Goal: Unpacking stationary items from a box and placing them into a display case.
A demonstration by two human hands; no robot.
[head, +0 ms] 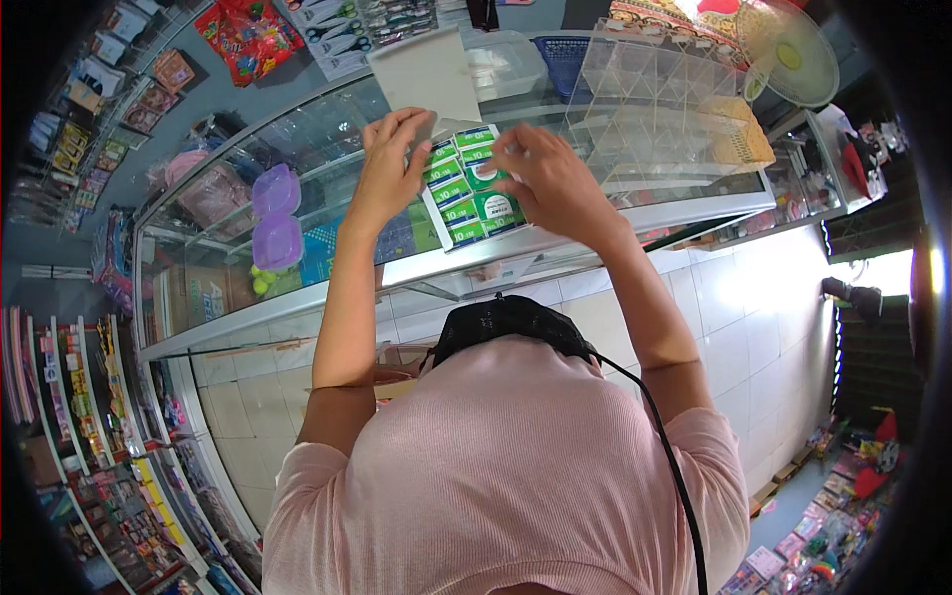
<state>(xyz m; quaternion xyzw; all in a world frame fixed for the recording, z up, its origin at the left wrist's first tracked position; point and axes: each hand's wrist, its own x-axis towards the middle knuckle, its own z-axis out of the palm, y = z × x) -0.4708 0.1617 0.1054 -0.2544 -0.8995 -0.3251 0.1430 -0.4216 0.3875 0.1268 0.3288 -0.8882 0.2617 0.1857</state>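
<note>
Several small green-and-white boxes (459, 192), which look like staple boxes, lie in two columns inside a shallow white cardboard box (439, 222). The white lid or flap (424, 78) rises behind it. At the upper left of the cardboard box is my left hand (396, 160), thumb by its side edge and fingers spread from it. Over the right column reaches my right hand (547, 178), slightly blurred. Its fingers are apart, with the tips at or just above the small boxes, and they cover part of that column. I see nothing between them.
A glass display counter (335, 145) with a metal-edged front supports the box. Purple plastic containers (277, 216) show to the left. Behind stand a clear plastic tub (506, 63), a blue basket (565, 63) and a clear divided rack (654, 111). A fan (792, 56) is at far right.
</note>
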